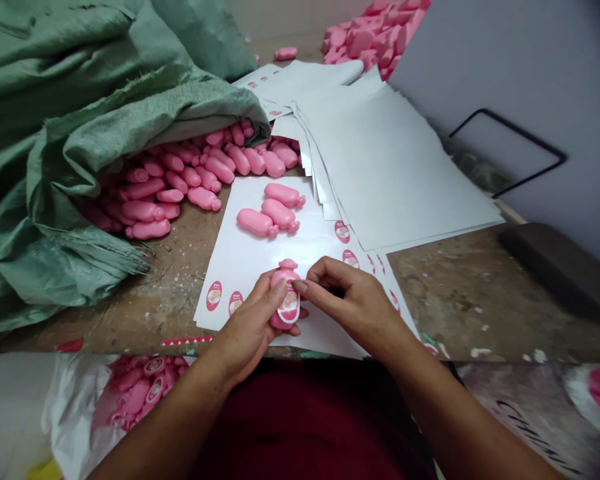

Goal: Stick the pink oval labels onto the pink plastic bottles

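Observation:
A small pink bottle (281,320) is wrapped in the fingers of my left hand (253,323), over the near part of a white sticker sheet (250,257). An oval pink-and-white label (290,308) shows on the bottle's front, under my left thumb. My right hand (357,300) has thumb and forefinger pinched together at the label's upper right edge. Three pink bottles (279,215) lie on the sheet beyond my hands. Oval stickers (214,295) remain along the sheet's left corner and right side.
A green woven sack (80,127) spills many pink bottles (215,170) at the left. Large white sheets (390,160) overlap at the right. A dark block (555,267) lies farther right. Below the table edge, a plastic bag (75,400) holds labelled bottles.

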A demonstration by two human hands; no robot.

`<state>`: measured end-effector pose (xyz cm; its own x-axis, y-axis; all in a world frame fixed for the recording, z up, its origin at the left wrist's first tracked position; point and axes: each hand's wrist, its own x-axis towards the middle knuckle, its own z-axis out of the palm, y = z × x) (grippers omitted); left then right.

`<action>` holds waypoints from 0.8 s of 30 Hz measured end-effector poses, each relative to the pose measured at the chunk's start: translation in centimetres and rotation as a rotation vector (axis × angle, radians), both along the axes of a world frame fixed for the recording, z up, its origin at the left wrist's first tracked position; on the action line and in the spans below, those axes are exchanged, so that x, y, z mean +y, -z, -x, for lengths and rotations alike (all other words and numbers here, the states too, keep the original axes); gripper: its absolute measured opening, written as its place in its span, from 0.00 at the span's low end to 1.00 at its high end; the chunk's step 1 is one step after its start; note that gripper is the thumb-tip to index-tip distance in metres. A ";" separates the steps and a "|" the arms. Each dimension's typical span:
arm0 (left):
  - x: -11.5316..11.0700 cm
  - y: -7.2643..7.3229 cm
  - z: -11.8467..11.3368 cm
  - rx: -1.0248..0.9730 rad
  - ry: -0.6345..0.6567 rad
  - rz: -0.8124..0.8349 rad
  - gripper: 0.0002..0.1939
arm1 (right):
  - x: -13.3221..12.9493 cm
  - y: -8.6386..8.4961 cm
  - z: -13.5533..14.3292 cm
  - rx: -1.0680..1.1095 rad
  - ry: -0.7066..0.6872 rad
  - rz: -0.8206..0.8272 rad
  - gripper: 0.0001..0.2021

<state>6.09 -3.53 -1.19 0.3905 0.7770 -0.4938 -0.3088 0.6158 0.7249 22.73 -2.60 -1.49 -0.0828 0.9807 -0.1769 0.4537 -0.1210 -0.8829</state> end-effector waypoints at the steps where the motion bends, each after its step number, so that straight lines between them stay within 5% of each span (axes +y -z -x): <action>1: -0.1 0.0 0.1 0.002 0.008 -0.004 0.20 | -0.1 0.0 -0.1 -0.037 0.008 -0.033 0.15; 7: 0.0 -0.3 0.1 -0.029 0.030 0.029 0.29 | -0.1 0.2 -0.5 -0.060 0.142 -0.104 0.13; 12: -0.6 -0.9 1.1 0.044 0.016 0.042 0.39 | -0.2 0.7 -0.3 0.070 0.116 -0.116 0.14; 16: -3.4 -2.1 8.6 0.341 0.155 -0.018 0.38 | -0.7 1.0 -0.8 0.017 0.090 -0.095 0.17; 20: -5.9 -4.8 17.3 0.958 0.184 -0.177 0.33 | -0.7 2.3 -1.8 -0.103 0.079 -0.094 0.21; 24: -1.6 -5.7 18.6 1.340 -0.070 -0.606 0.21 | -0.6 3.4 -0.9 -0.143 -0.065 -0.139 0.20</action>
<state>-12.47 -5.15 4.55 -0.1321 0.9901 -0.0480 0.7705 0.1330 0.6234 23.61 -3.20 -4.90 -0.1305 0.9899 -0.0549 0.5782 0.0309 -0.8153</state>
